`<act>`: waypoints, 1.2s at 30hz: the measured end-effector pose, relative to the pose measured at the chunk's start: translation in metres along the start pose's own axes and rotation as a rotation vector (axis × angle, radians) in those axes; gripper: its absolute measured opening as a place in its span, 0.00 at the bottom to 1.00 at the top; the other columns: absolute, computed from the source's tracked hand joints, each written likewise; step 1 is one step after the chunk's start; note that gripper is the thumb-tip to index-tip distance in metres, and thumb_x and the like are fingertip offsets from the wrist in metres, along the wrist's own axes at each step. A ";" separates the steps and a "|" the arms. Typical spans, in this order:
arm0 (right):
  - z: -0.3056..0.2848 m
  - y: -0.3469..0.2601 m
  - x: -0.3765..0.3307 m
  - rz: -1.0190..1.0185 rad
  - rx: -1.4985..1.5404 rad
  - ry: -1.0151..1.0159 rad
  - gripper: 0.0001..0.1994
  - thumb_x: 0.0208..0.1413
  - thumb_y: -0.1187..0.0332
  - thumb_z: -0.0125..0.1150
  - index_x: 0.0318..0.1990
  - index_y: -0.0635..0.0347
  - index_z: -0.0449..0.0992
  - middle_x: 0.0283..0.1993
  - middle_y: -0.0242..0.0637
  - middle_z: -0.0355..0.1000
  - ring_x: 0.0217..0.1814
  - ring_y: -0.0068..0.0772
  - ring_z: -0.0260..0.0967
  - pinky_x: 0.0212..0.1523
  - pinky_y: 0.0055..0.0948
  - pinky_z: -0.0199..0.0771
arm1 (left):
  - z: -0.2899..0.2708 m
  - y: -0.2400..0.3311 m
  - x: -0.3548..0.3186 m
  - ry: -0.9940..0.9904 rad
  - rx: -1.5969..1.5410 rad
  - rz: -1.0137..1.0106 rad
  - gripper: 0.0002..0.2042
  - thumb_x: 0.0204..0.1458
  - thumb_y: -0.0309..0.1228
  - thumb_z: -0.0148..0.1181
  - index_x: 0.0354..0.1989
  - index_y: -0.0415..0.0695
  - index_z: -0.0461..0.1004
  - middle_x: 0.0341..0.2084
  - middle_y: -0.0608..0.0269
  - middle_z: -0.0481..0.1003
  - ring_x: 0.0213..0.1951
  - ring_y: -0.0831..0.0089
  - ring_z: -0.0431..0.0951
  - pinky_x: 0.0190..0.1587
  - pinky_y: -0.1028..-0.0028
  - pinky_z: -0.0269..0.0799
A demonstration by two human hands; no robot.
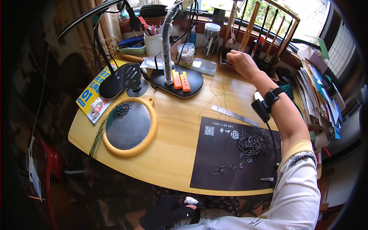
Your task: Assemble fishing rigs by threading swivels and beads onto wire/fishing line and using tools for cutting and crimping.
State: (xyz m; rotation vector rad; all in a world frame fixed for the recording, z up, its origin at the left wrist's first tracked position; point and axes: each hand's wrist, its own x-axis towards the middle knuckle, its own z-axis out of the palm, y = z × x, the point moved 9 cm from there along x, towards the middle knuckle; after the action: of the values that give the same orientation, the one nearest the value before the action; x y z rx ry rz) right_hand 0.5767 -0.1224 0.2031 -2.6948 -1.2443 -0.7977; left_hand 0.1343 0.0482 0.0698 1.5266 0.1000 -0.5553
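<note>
My right hand reaches to the back of the table, closed with curled fingers, beside a wooden rack with dark and light rods. What it holds, if anything, is hidden. Fine dark threads run over the table below it; whether they reach its fingers I cannot tell. A black device is strapped to the wrist. Near my forearm, small dark fish hooks lie piled on a black mat, some strewn to the left. Green lines with hooks hang over a round yellow-rimmed plate. My left hand is not visible.
A steel ruler crosses the mat's far edge. Two orange lighters lie on a black lamp base. Behind stand a white pen cup, jars and a clear box. Papers are stacked at the right.
</note>
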 end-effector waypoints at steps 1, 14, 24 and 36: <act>0.002 0.001 0.000 0.002 0.002 0.000 0.04 0.52 0.81 0.56 0.32 0.61 0.72 0.36 0.45 0.73 0.41 0.55 0.76 0.42 0.46 0.76 | 0.000 -0.002 0.001 -0.008 0.038 -0.013 0.10 0.58 0.28 0.68 0.46 0.41 0.83 0.36 0.65 0.82 0.40 0.74 0.78 0.47 0.72 0.72; -0.005 0.007 -0.009 0.058 0.019 -0.002 0.07 0.53 0.81 0.57 0.38 0.61 0.77 0.41 0.45 0.77 0.46 0.53 0.77 0.46 0.45 0.77 | 0.006 0.002 0.003 0.021 0.055 0.153 0.09 0.60 0.31 0.64 0.45 0.43 0.83 0.34 0.63 0.82 0.37 0.73 0.78 0.46 0.70 0.73; -0.130 -0.070 -0.086 0.113 0.347 0.026 0.06 0.55 0.79 0.62 0.40 0.63 0.77 0.35 0.42 0.75 0.36 0.39 0.78 0.37 0.32 0.77 | 0.026 -0.017 0.000 -0.060 0.080 0.241 0.10 0.63 0.29 0.62 0.48 0.38 0.80 0.34 0.65 0.82 0.38 0.79 0.77 0.46 0.75 0.73; -0.208 -0.199 -0.298 0.287 0.292 -0.141 0.11 0.51 0.81 0.66 0.40 0.59 0.77 0.39 0.40 0.75 0.42 0.48 0.76 0.41 0.39 0.76 | 0.057 -0.054 -0.017 -0.074 -0.196 0.069 0.11 0.63 0.32 0.61 0.48 0.39 0.81 0.36 0.67 0.81 0.36 0.82 0.75 0.41 0.79 0.70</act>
State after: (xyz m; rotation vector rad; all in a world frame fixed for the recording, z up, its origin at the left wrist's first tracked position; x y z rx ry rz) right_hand 0.1828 -0.2514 0.2093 -2.6344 -0.8827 -0.3654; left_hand 0.0823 0.0012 0.0307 1.3131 0.0424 -0.5307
